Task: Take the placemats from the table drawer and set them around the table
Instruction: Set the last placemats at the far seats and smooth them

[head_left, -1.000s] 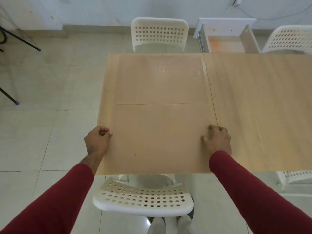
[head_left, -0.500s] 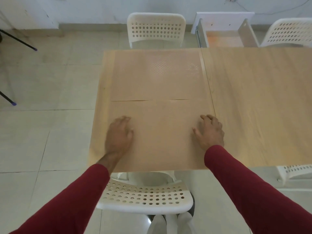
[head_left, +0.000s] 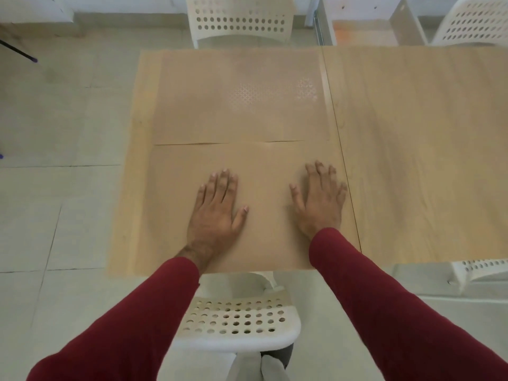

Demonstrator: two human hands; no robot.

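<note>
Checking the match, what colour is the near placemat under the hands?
Tan near placemat, close to the table's wood tone; head view.

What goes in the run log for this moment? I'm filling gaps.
left hand: flat on near placemat | right hand: flat on it | far placemat: laid | drawer: open

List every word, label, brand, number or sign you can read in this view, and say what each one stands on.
None: no readable text shows anywhere.
The near placemat under the left hand and right hand bears no print.
The far placemat shows only a faint pattern, no letters.
The table, white chairs and open drawer carry no labels.
</note>
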